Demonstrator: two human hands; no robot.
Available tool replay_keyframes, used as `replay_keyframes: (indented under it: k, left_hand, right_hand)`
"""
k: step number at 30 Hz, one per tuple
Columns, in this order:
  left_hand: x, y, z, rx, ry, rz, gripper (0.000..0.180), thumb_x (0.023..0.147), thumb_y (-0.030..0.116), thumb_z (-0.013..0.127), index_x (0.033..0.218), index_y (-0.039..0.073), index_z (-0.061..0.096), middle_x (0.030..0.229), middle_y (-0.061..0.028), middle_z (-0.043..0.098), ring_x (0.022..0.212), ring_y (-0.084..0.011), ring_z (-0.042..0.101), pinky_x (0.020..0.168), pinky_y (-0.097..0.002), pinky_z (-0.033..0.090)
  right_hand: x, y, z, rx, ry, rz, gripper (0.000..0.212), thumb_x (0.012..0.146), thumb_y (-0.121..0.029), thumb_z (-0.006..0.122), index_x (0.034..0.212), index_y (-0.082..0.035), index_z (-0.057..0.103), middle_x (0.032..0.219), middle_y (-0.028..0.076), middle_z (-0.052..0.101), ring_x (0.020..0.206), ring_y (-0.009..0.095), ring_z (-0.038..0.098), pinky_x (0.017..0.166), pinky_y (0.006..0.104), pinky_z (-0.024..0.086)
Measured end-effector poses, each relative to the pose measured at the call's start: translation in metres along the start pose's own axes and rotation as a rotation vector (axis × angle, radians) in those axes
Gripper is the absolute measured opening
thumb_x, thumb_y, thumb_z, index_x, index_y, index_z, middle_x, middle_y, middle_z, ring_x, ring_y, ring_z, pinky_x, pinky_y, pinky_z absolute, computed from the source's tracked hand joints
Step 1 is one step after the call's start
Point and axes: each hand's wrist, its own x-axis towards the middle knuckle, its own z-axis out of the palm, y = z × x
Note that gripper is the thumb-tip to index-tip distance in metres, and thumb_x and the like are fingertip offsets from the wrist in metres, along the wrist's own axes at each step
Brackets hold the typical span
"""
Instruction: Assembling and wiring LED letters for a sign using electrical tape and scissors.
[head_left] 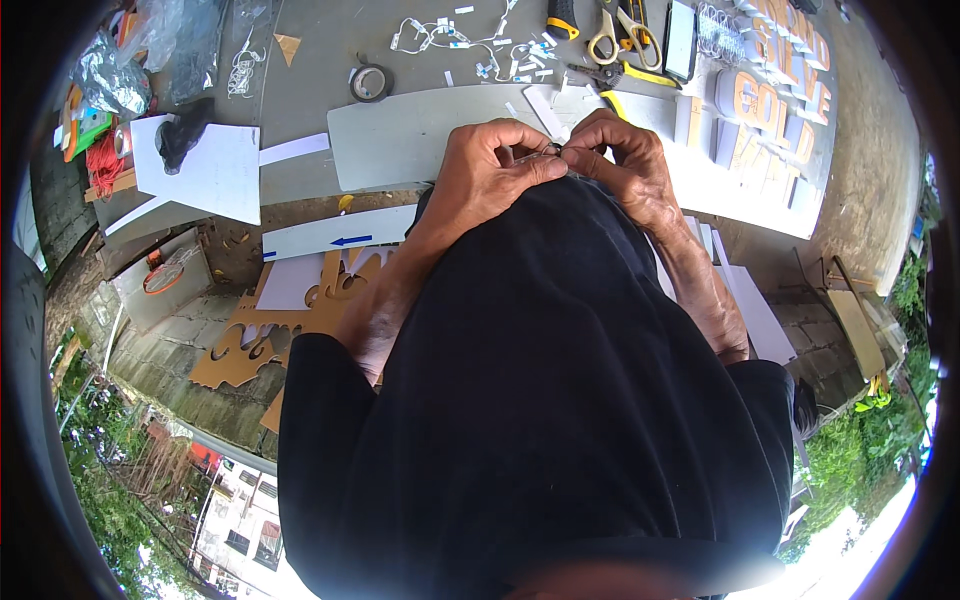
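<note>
My left hand (488, 168) and my right hand (628, 165) meet just above the near edge of a long pale grey panel (400, 135). Thumbs and fingertips of both are pinched together on a small, dark, wire-like piece (553, 149). Most of this piece is hidden by the fingers, so its exact kind does not show. Beyond the fingertips a short white strip (543, 110) lies slanted on the panel. A pair of pliers (640, 74) with yellow-black handles rests behind my right hand.
Strung white LED modules (470, 40), scissors (603, 38), a cutter (562, 20) and a black tape roll (371, 82) lie farther back. Raised letters (765, 105) cover a white board at right. A white cut sheet (215, 185) lies left; brown cut-out board (235, 355) sits below the table.
</note>
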Motion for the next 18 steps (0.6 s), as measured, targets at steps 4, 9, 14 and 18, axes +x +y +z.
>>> replay_keyframes:
  k: [4,9,14,18]
  left_hand:
    - [0.001,-0.004,0.001,-0.030,0.004,0.037,0.021,0.082,0.018,0.085,0.091,0.001,0.077,0.080,-0.0028,0.072,0.072,-0.0086,0.059,0.068,-0.0252,0.047]
    - [0.002,-0.012,-0.001,-0.213,-0.049,-0.054,0.015,0.085,0.012,0.081,0.091,-0.001,0.076,0.080,-0.0035,0.071,0.075,-0.0074,0.061,0.071,-0.0228,0.048]
    - [0.002,-0.014,-0.005,-0.235,-0.050,-0.132,0.013,0.086,0.008,0.078,0.094,-0.002,0.075,0.083,-0.0039,0.071,0.077,-0.0068,0.062,0.072,-0.0216,0.049]
    - [0.003,-0.013,-0.005,-0.231,-0.051,-0.119,0.014,0.085,0.008,0.078,0.093,-0.003,0.075,0.082,-0.0042,0.071,0.077,-0.0073,0.063,0.073,-0.0215,0.050]
  right_hand:
    - [0.000,-0.001,-0.002,-0.019,-0.005,-0.031,0.008,0.083,-0.013,0.079,0.086,-0.006,0.076,0.083,0.000,0.068,0.079,0.012,0.057,0.076,0.0303,0.043]
    - [-0.003,-0.004,0.000,-0.103,-0.017,-0.083,0.007,0.083,-0.010,0.080,0.088,-0.007,0.077,0.088,0.002,0.070,0.084,0.015,0.062,0.079,0.0325,0.048]
    - [-0.003,-0.006,0.000,-0.232,-0.037,-0.188,0.010,0.084,-0.011,0.079,0.093,-0.006,0.076,0.094,0.004,0.071,0.091,0.020,0.066,0.084,0.0372,0.052]
    - [-0.001,-0.008,0.000,-0.313,-0.042,-0.234,0.012,0.087,-0.014,0.077,0.095,-0.006,0.075,0.094,0.007,0.070,0.093,0.023,0.066,0.085,0.0389,0.052]
